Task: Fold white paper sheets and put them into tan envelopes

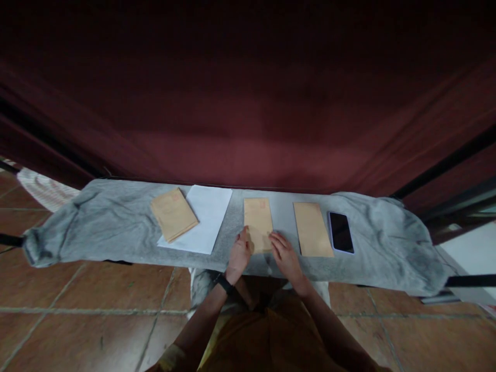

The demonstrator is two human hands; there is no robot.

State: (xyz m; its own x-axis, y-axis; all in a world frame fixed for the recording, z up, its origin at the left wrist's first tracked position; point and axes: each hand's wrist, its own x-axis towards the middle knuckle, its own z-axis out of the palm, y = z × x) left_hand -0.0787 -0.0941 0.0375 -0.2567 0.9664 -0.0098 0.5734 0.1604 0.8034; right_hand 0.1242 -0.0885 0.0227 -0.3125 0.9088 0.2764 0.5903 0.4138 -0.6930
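Observation:
A tan paper envelope (259, 219) with a small reddish mark near its top right corner lies upright in front of me on the grey cloth. My left hand (240, 253) is closed at its lower left edge, thumb over the paper. On the opposite edge, my right hand (285, 254) has its fingers bent together against the paper. A second tan envelope (313, 230) lies flat to the right of my right hand. To the left, a small stack of tan envelopes (174, 213) rests tilted on white paper sheets (211, 217).
A phone (341, 232) with a dark screen and pale case lies right of the second envelope. The narrow surface is covered by wrinkled grey cloth (387, 243). A dark red fabric wall (248, 124) rises directly behind it. Brown floor tiles (116, 330) show below.

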